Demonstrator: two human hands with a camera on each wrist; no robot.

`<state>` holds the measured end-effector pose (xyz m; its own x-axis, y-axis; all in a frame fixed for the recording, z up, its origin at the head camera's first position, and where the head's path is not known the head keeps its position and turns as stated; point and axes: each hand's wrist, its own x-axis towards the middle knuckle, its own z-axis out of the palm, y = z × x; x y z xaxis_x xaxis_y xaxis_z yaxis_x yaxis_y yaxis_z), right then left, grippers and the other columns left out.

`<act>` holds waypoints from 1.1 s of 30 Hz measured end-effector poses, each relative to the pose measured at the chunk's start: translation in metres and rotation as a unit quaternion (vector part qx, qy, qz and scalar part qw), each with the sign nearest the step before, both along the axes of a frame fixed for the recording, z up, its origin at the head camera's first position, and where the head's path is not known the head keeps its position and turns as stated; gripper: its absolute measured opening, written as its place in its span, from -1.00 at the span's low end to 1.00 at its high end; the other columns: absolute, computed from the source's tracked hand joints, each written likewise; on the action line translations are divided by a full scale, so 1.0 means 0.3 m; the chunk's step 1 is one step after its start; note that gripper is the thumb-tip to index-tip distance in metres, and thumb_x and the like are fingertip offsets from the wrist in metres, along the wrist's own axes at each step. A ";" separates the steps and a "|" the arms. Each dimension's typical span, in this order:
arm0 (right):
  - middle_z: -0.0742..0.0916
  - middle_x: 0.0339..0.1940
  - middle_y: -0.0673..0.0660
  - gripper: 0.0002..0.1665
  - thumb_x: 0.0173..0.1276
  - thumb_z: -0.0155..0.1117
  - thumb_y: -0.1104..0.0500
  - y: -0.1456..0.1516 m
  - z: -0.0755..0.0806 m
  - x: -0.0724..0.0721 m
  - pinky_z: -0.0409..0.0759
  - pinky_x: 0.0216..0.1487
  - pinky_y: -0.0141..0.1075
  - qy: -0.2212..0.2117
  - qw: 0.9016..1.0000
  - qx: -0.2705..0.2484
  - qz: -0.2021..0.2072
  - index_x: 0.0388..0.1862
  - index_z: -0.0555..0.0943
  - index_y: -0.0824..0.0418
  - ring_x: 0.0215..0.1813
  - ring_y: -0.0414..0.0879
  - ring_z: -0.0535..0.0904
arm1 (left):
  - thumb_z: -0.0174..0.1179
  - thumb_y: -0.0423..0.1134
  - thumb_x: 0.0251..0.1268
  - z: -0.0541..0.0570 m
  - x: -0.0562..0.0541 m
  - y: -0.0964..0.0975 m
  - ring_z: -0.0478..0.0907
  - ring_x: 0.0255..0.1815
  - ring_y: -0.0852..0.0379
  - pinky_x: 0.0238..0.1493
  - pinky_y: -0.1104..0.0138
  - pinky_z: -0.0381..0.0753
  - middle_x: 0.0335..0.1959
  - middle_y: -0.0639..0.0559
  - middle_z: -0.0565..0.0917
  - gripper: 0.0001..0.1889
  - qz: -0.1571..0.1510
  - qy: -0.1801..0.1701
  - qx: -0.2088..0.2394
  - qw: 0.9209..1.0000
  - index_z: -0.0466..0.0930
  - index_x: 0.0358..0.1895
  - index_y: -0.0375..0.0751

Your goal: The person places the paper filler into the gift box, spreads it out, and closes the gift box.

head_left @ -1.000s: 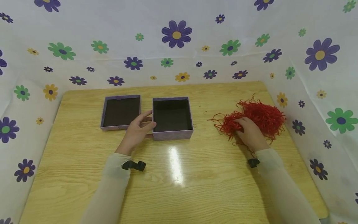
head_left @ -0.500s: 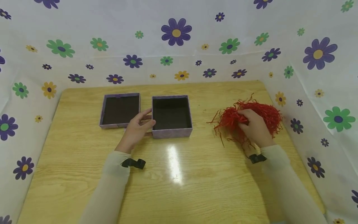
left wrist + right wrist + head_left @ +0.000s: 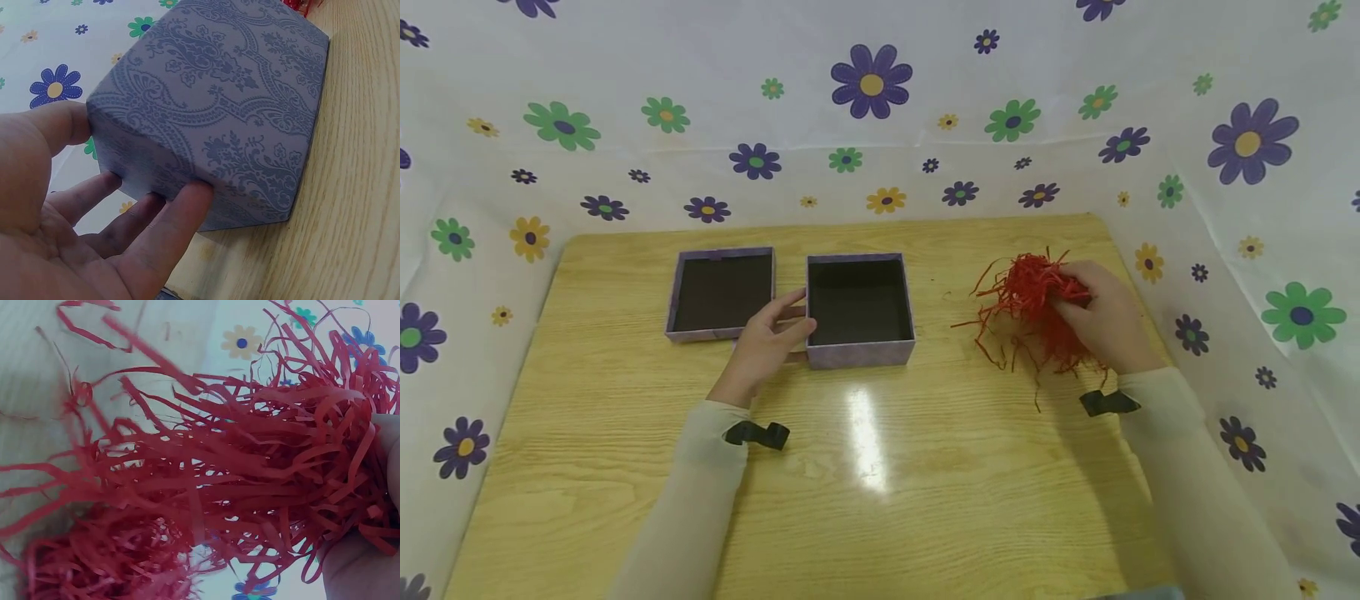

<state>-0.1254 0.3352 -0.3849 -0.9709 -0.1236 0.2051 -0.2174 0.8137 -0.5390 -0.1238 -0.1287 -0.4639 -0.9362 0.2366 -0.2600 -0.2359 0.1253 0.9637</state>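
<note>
In the head view, an open square box [image 3: 861,355] with a dark inside and lilac outer walls stands at mid table. My left hand [image 3: 766,340] rests its fingertips against the box's left side. The left wrist view shows these fingertips [image 3: 199,190] spread along the patterned wall. My right hand [image 3: 1108,317] grips a tuft of red shredded paper [image 3: 1032,282], raised over the table with loose strands hanging down. More red shreds [image 3: 106,569] lie below the held tuft in the right wrist view. In the head view the tuft and hand partly hide that pile.
A shallow box lid [image 3: 703,337], dark side up, lies left of the box, close by the left hand. Flower-printed white cloth [image 3: 917,92] walls the table [image 3: 820,517] at the back and both sides. A grey object's edge [image 3: 1138,594] shows at the bottom.
My right hand has lifted a tuft of red shredded paper up off the pile, moving slightly right and away from me. My left hand stays at the box.
</note>
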 end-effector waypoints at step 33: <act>0.72 0.06 0.21 -0.63 0.44 0.32 0.37 -0.022 0.180 -0.052 0.38 0.01 -0.60 0.064 0.997 -0.034 -0.014 0.19 0.67 0.22 -0.01 -0.39 0.47 | 0.24 -0.04 0.54 0.006 -0.010 -0.003 0.45 0.42 -0.15 0.22 -0.12 0.63 0.51 -0.12 0.35 -0.30 -0.006 -0.013 0.000 1.000 0.19 0.64 0.18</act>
<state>-0.1410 0.3287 -0.3310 -0.9390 -0.0775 0.3350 -0.2655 0.7828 -0.5629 -0.1267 -0.1296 -0.4620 -0.9262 0.2488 -0.2833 -0.2585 0.1281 0.9575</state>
